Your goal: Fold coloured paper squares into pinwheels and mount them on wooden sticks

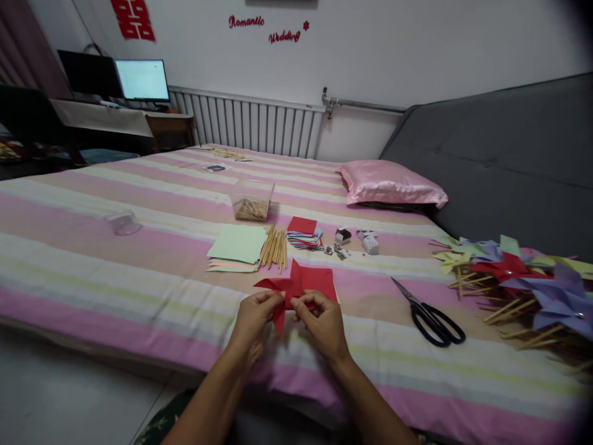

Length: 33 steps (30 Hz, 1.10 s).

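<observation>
A red paper pinwheel shape (306,283) is held over the striped bed (115,259), its folded points spread out. My left hand (254,321) pinches its lower left part and my right hand (324,324) pinches its middle from the right, fingers of both closed on the paper. Just beyond lie a bundle of wooden sticks (275,248), a stack of pale paper sheets (237,248), a pile of coloured paper squares (303,233) and small metal pins (338,251).
Black scissors (430,315) lie to the right of my hands. Several finished pinwheels (523,281) are heaped at the far right. A clear box of sticks (251,201), a clear lid (123,222), a pink pillow (391,183) and a grey headboard (509,161) are farther off.
</observation>
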Motion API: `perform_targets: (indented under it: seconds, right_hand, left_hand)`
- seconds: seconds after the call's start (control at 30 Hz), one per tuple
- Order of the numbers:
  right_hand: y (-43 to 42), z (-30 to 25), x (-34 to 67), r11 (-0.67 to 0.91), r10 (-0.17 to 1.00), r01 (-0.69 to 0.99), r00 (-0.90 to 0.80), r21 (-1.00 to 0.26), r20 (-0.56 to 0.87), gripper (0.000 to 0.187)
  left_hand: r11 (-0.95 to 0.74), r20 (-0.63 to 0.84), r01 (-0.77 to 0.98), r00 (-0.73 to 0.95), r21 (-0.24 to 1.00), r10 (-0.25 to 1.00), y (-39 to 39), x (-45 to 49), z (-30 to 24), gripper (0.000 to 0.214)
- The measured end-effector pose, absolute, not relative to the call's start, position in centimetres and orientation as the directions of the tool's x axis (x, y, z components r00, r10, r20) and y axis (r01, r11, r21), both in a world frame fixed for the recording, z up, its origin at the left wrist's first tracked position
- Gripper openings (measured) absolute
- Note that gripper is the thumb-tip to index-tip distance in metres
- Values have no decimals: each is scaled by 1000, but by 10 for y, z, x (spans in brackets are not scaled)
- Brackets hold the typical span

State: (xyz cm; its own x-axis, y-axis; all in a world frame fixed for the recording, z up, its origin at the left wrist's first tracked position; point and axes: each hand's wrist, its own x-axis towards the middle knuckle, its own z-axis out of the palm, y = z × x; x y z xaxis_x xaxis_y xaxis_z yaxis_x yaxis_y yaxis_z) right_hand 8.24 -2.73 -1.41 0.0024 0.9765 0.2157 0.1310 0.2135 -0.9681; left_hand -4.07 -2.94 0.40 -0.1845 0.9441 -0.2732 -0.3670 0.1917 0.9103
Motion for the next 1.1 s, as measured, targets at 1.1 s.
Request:
perform_targets:
  seconds: [1.1]
  right_hand:
    - [-15, -7, 95, 200, 946, 169, 222, -965, 235, 19]
  left_hand:
    - [184, -285, -389, -219, 903, 933, -20, -41, 2, 26]
